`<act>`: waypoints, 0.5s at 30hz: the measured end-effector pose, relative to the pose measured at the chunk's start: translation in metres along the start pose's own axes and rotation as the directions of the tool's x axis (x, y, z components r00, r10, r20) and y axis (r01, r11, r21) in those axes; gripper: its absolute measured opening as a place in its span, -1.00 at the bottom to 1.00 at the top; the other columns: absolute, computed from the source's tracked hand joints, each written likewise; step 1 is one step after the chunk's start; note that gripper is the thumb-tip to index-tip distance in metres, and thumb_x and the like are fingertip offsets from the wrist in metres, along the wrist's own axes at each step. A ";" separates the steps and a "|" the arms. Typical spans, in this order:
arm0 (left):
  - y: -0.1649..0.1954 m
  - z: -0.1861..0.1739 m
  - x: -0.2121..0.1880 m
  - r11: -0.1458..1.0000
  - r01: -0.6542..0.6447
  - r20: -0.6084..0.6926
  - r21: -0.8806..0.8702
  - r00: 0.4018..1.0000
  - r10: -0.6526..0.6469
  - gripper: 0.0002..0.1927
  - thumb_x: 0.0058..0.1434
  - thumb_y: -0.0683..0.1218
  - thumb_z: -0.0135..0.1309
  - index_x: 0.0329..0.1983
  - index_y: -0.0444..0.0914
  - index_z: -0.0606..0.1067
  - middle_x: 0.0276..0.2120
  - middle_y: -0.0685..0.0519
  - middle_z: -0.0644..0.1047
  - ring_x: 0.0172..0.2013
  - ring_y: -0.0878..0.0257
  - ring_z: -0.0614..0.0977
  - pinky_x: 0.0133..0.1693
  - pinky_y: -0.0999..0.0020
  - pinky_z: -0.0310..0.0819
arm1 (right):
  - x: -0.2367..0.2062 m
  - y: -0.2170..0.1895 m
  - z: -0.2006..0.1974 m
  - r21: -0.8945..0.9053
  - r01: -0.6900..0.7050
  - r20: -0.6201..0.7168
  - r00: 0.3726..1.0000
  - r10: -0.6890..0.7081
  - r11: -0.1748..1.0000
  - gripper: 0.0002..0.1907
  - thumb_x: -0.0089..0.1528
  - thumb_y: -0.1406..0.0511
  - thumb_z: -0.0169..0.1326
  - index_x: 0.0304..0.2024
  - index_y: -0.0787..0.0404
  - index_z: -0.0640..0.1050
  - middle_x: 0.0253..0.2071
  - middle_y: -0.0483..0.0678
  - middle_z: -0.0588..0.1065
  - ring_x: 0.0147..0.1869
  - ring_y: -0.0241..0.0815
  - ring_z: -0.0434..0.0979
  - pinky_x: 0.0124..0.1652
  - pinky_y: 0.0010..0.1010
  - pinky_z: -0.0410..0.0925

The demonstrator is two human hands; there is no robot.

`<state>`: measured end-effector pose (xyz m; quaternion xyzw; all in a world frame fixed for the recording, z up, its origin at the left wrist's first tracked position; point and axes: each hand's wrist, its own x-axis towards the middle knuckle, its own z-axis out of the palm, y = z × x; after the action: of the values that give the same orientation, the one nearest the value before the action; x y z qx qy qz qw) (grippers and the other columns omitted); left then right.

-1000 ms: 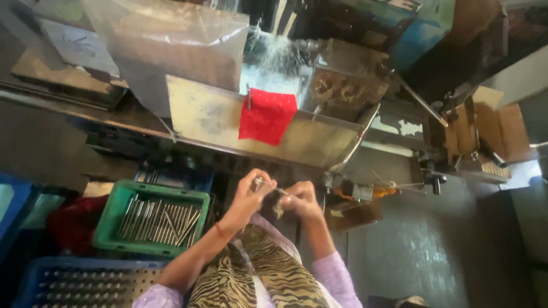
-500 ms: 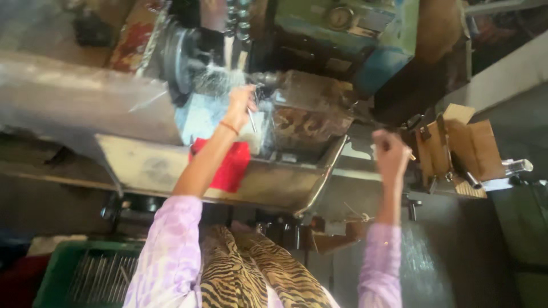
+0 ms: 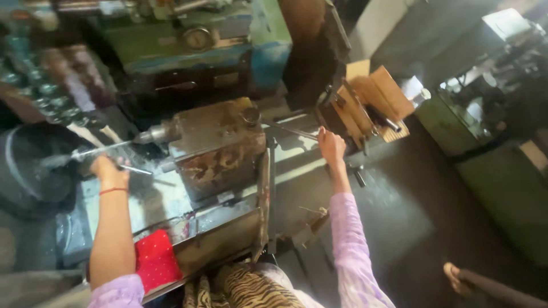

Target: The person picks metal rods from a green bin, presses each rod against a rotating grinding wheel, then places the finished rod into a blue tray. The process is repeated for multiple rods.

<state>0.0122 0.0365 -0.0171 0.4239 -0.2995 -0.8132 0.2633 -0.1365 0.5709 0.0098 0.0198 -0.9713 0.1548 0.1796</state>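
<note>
Both hands, together at the lap a second ago, are now apart. Left hand (image 3: 107, 171) is out at the thin metal rod (image 3: 94, 152) by the dark round chuck (image 3: 34, 171). Right hand (image 3: 331, 145) is on the slim metal lever (image 3: 291, 132) beside the rusty grey metal block (image 3: 220, 145). The red cloth (image 3: 155, 259) now sits lower in view.

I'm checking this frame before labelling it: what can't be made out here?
- Head view: left hand fingertips at the thin metal rod, lost in motion blur.
- Right hand grip: palm faces away, and the lever beneath barely shows.
- Red cloth: partly behind the forearm.
- Machine top: blurred, cut by the edge.
</note>
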 end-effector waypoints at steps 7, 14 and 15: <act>-0.010 -0.022 0.019 0.993 -0.004 0.214 -0.120 0.976 0.030 -0.91 0.53 -0.07 -0.09 0.02 0.03 0.35 -0.30 0.11 0.45 -0.28 0.18 0.50 -0.14 0.10 0.51 | -0.021 0.005 0.016 -0.012 -0.108 -0.100 0.989 0.106 0.994 -0.48 0.40 -0.02 -0.12 -0.38 0.14 0.66 -0.42 0.26 0.56 -0.26 0.41 0.58 -0.17 0.16 0.43; -0.017 -0.024 0.023 0.991 0.031 0.186 -0.127 0.982 -0.007 -0.84 0.51 -0.12 -0.10 0.06 0.02 0.27 -0.14 0.05 0.53 -0.11 0.14 0.57 0.00 -0.11 0.51 | -0.018 0.015 0.027 0.004 -0.091 -0.094 0.991 0.091 0.996 -0.48 0.39 -0.01 -0.13 -0.39 0.16 0.66 -0.43 0.27 0.56 -0.28 0.41 0.57 -0.21 0.17 0.42; -0.019 -0.022 0.024 0.993 0.031 0.201 -0.116 0.980 -0.007 -0.85 0.50 -0.11 -0.09 0.05 0.01 0.27 -0.13 0.06 0.53 -0.10 0.16 0.58 -0.01 -0.14 0.48 | -0.014 0.014 0.028 -0.007 -0.100 -0.091 0.991 0.099 0.995 -0.47 0.40 -0.01 -0.13 -0.40 0.16 0.65 -0.43 0.26 0.56 -0.27 0.40 0.58 -0.20 0.16 0.42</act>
<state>0.0159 0.0272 -0.0530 0.3264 -0.2716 -0.8705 0.2489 -0.1349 0.5753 -0.0242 -0.0369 -0.9629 0.1586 0.2154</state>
